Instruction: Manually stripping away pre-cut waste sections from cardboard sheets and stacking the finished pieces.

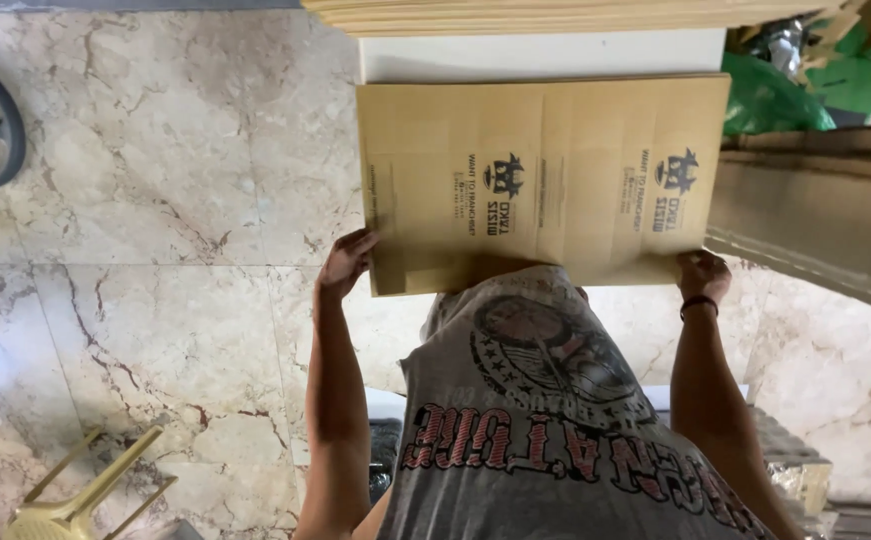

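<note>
Marble floor [155, 200]; flattened carton [543, 180] between both hands' grips

Beige veined marble floor [155, 200], yellow plastic chair [75, 500], green bags [785, 90]

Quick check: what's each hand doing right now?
Left hand: closed on the left edge of the flat cardboard sheet.
Right hand: closed on the sheet's right corner.

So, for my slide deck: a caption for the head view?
Both hands, left and right, hold a flat brown cardboard sheet over marble floor.
</note>
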